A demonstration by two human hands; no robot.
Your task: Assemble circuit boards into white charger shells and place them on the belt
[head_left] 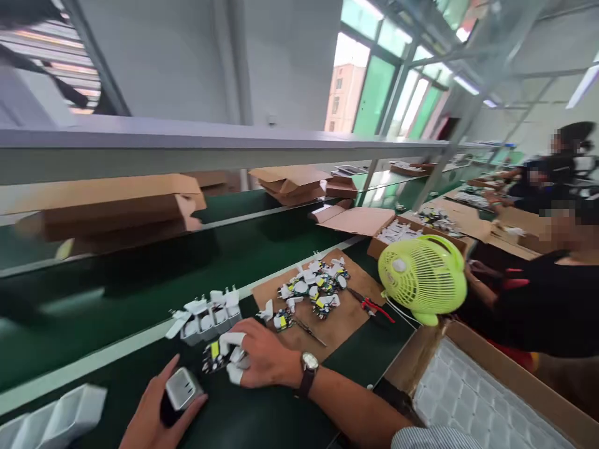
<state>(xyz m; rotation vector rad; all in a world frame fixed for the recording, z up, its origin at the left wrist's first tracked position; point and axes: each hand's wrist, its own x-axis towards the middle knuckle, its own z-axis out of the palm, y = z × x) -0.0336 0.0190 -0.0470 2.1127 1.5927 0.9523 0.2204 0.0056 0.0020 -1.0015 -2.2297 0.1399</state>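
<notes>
Left fingers [191,415] widely clasp a white housing [182,389]; right fingers [233,338] narrowly pinch a circuit board [214,352].

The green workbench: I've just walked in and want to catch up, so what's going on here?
The person's left hand holds a small pale slotted casing. The right hand, wearing white finger covers, is at a circuit board; its exact grip is unclear. Farther back, more boards lie piled on brown cardboard, near red-handled pliers.

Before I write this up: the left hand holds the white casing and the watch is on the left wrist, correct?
Not quite: the head view shows the watch on the right wrist. The left hand does hold the white casing.
</notes>
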